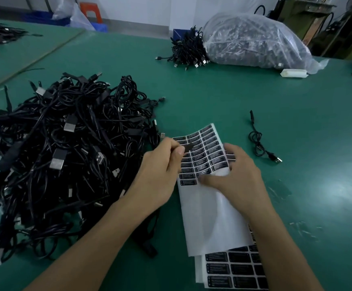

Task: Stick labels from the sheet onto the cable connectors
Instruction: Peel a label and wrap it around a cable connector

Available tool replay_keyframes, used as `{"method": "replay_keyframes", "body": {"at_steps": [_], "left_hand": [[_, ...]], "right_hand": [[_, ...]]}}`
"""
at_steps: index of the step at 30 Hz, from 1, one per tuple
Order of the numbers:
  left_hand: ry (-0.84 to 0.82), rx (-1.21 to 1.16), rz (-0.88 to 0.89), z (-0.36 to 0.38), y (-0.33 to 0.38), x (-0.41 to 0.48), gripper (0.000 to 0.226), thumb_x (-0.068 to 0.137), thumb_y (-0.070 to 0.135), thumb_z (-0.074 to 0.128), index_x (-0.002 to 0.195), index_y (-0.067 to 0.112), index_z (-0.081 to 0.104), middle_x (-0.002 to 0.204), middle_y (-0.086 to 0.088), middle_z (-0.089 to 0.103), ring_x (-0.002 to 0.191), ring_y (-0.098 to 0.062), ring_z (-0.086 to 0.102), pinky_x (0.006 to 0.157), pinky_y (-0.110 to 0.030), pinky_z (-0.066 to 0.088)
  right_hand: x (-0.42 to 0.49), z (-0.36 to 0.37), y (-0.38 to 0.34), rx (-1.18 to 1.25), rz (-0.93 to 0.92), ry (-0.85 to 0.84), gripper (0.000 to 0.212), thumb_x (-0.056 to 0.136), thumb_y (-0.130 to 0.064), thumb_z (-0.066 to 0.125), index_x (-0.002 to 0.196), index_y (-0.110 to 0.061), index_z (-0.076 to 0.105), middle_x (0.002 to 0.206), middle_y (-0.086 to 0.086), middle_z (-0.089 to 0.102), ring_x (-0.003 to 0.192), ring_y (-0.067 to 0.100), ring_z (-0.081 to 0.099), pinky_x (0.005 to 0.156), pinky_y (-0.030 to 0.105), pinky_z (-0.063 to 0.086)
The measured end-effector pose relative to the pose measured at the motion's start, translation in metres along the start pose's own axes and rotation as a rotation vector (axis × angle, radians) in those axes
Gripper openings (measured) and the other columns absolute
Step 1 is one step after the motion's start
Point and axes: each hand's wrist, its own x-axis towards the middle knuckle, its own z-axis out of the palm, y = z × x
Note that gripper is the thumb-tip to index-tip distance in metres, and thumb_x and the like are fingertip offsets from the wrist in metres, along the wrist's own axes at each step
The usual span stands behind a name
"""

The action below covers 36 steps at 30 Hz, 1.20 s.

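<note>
1. Green matting is covering the worktop [255,97], and we are working near its middle, where the label sheet [204,156] is curling up off the surface.
2. Our right hand [240,173] is grasping the sheet's right edge and bending it, thumb underneath. Our left hand [160,166] is pinching a small dark piece [188,147] over the sheet's upper left corner. We are taking it for a label, though blur is hiding the detail.
3. We are judging that the freed label could fold onto itself or cling to our fingertips. Bending the sheet harder could lift its neighbours.
4. We cannot tell whether a connector is already in the left hand. Pulling one from the cable pile [65,148] left of the sheet could drag tangled cables along.
5. Far beyond the sheet and to its right, a clear plastic bag [255,38] is holding a dense mass of dark cables. Straight beyond the sheet, a bundle [187,51] is lying outside the bag, in front of a blue bin [179,33] whose contents are hidden.
6. Just right of the sheet, one loose cable [259,141] is lying apart. Further sheets [234,267] are showing under its near end.
</note>
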Motion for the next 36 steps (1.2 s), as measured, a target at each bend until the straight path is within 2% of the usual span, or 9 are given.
{"method": "replay_keyframes", "body": {"at_steps": [3,7,11,14,18,23,27,31,36], "left_hand": [[-0.010,0.046,-0.015,0.003,0.000,-0.002,0.024,0.107,0.024,0.040,0.102,0.015,0.062,0.057,0.020,0.052,0.047,-0.003,0.043,0.046,-0.015,0.032],[-0.061,-0.060,-0.102,0.002,0.003,-0.005,0.016,0.105,0.017,0.042,0.097,0.019,0.056,0.052,0.018,0.049,0.043,-0.002,0.037,0.041,-0.013,0.029],[-0.131,-0.042,-0.098,0.001,0.008,-0.007,0.019,0.092,0.017,0.061,0.086,0.021,0.043,0.073,0.006,0.048,0.055,-0.002,0.039,0.051,-0.016,0.040],[-0.106,0.023,-0.057,0.003,0.010,-0.009,0.033,0.081,0.028,0.078,0.087,0.023,0.046,0.074,0.015,0.049,0.059,0.000,0.045,0.055,-0.013,0.042],[-0.059,0.045,-0.045,0.003,0.012,-0.009,0.040,0.077,0.036,0.083,0.084,0.027,0.045,0.075,0.027,0.060,0.057,0.002,0.051,0.053,-0.010,0.041],[-0.028,-0.013,-0.070,0.004,0.014,-0.010,0.039,0.078,0.026,0.084,0.080,0.021,0.045,0.078,0.014,0.071,0.064,-0.006,0.063,0.057,-0.017,0.052],[-0.009,-0.019,-0.084,0.004,0.015,-0.010,0.042,0.076,0.026,0.083,0.076,0.024,0.042,0.076,0.014,0.072,0.064,-0.003,0.065,0.056,-0.014,0.050],[0.025,-0.003,-0.103,0.005,0.013,-0.010,0.041,0.074,0.027,0.083,0.075,0.023,0.042,0.074,0.013,0.072,0.063,-0.003,0.066,0.056,-0.017,0.053],[0.047,0.016,-0.102,0.005,0.012,-0.010,0.043,0.073,0.026,0.083,0.073,0.022,0.041,0.072,0.012,0.073,0.063,-0.003,0.068,0.055,-0.015,0.052]], "right_hand": [[0.000,-0.005,-0.002,0.229,-0.013,-0.017,0.050,0.074,-0.019,0.087,0.109,-0.044,0.062,0.101,-0.011,0.075,0.095,0.012,0.071,0.094,0.042,0.055],[0.002,-0.008,0.000,0.391,0.029,-0.083,0.028,0.082,-0.013,0.079,0.104,-0.026,0.067,0.096,-0.008,0.077,0.089,0.015,0.074,0.093,0.049,0.056],[0.003,-0.006,0.001,0.473,0.046,-0.105,0.027,0.082,-0.005,0.078,0.103,-0.018,0.067,0.095,0.002,0.078,0.088,0.027,0.075,0.085,0.050,0.060],[0.003,-0.006,0.004,0.477,0.051,-0.085,0.032,0.081,-0.004,0.077,0.109,-0.016,0.066,0.100,0.005,0.077,0.093,0.031,0.074,0.087,0.053,0.059],[0.003,-0.001,0.001,0.465,0.082,-0.108,0.070,0.079,-0.020,0.083,0.140,-0.013,0.050,0.133,0.007,0.064,0.120,0.032,0.062,0.101,0.056,0.050],[0.002,0.003,0.003,0.429,-0.003,-0.099,0.028,0.083,-0.008,0.078,0.104,-0.021,0.066,0.094,0.000,0.077,0.085,0.023,0.075,0.075,0.040,0.061],[0.001,0.006,0.003,0.473,0.016,-0.091,0.027,0.083,-0.005,0.077,0.104,-0.018,0.066,0.092,0.001,0.077,0.082,0.023,0.075,0.072,0.039,0.062],[0.000,0.008,0.002,0.500,0.049,-0.090,0.027,0.083,-0.005,0.076,0.106,-0.015,0.065,0.094,0.005,0.077,0.085,0.029,0.075,0.079,0.049,0.062],[-0.002,0.010,-0.002,0.533,0.063,-0.105,0.025,0.087,-0.004,0.073,0.109,-0.015,0.066,0.097,0.006,0.077,0.088,0.028,0.075,0.082,0.052,0.060]]}}
